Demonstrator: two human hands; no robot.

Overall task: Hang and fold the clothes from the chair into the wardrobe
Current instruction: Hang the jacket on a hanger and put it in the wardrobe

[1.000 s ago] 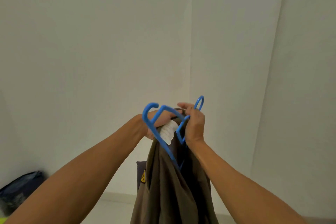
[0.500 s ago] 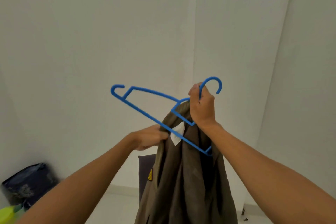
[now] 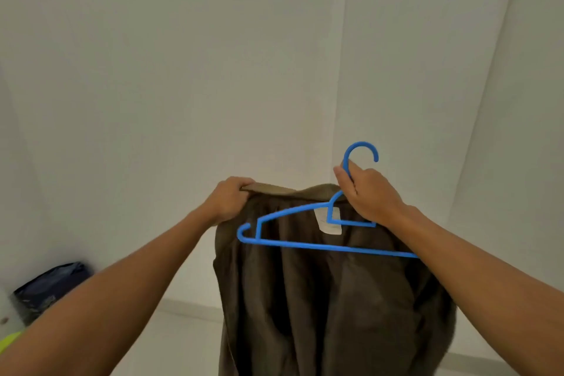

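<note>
A brown shirt [image 3: 329,293] hangs in front of me, its inside facing me with a white label near the collar. My left hand [image 3: 230,197] grips the shirt's top edge at the left. My right hand [image 3: 367,192] grips the neck of a blue plastic hanger [image 3: 305,243] together with the shirt's collar, the hook sticking up above my fingers. The hanger lies roughly level across the shirt's inner side, its right end hidden behind my right forearm.
White walls meet in a corner behind the shirt. A dark blue bag [image 3: 48,290] sits on the pale floor at the lower left, with a yellow-green object [image 3: 7,340] at the frame edge beside it.
The hanger has swung down from a steep tilt to nearly level across the shirt. My left hand moved up and left, spreading the shirt's top edge open.
</note>
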